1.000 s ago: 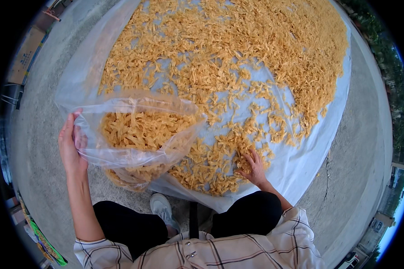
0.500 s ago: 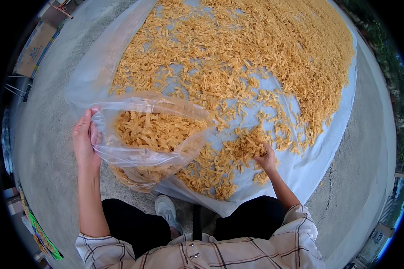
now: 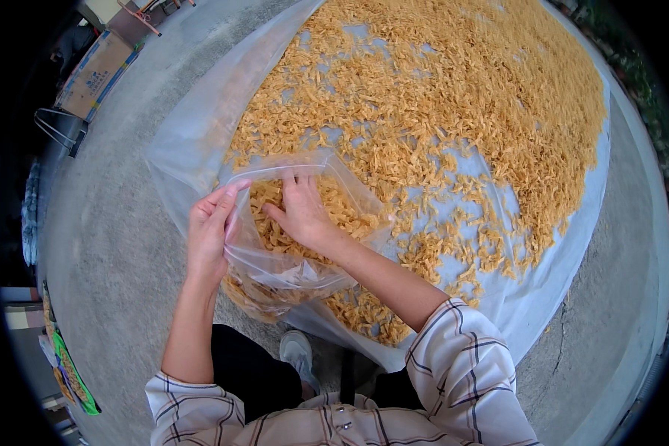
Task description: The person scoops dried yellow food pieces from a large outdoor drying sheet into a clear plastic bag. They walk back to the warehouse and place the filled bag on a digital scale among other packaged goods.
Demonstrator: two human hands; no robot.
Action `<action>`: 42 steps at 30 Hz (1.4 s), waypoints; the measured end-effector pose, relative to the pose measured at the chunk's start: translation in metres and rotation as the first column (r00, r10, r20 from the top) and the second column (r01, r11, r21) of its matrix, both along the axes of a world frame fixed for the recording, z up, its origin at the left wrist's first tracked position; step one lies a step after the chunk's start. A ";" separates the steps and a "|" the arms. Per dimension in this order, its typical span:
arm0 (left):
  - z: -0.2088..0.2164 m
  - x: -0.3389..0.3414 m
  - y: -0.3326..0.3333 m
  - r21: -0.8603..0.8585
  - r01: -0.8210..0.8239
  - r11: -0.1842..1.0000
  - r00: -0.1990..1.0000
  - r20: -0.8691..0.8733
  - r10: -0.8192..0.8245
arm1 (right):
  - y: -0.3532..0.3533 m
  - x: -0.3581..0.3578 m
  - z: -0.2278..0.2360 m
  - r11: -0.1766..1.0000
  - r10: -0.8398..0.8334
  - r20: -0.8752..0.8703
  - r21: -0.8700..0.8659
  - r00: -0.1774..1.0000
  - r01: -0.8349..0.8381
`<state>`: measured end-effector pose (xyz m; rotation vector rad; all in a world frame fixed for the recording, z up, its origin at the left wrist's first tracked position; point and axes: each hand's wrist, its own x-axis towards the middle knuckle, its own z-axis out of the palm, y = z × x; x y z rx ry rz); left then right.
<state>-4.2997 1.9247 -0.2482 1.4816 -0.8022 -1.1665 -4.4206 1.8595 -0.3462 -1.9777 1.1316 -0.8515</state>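
A clear plastic bag (image 3: 290, 276) stands with its mouth spread, partly filled with yellow-brown dried strips (image 3: 346, 214) that look like dried vegetable. My left hand (image 3: 212, 223) pinches the bag's rim at its left side. Inside the mouth is my right hand (image 3: 301, 212), its thumb and fingers apart, over the strips; the fingertips reach toward the far rim. I see no bunch of strips in it. Around the bag's far and right sides, many more of the same strips lie loose on a pale sheet (image 3: 528, 305).
The sheet lies on grey concrete ground (image 3: 119, 245), its left edge (image 3: 193, 126) bare of strips. A cardboard box (image 3: 97, 74) stands at the far left beside a metal-framed thing (image 3: 59, 126). A green-edged bag (image 3: 78, 379) lies at the lower left. My shoe (image 3: 297, 353) is close to the bag.
My right hand has moved left from the sheet, where it held a bunch of strips, into the bag, and its fingers have opened. My left hand keeps its hold on the rim.
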 end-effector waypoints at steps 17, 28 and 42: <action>-0.004 0.071 0.012 -0.019 -0.373 0.928 0.856 -0.392 0.336 | -0.019 -0.145 0.030 0.923 0.164 0.298 0.289 0.940 -0.253; -0.002 0.171 0.042 -0.262 -0.540 0.800 0.797 -0.464 0.386 | 0.265 -0.375 -0.165 0.270 0.598 -0.142 0.962 0.789 -0.032; 0.039 0.095 0.024 -0.445 -0.240 0.863 0.922 -0.383 0.059 | 0.257 -0.331 -0.090 0.668 0.097 -0.363 0.714 0.927 0.210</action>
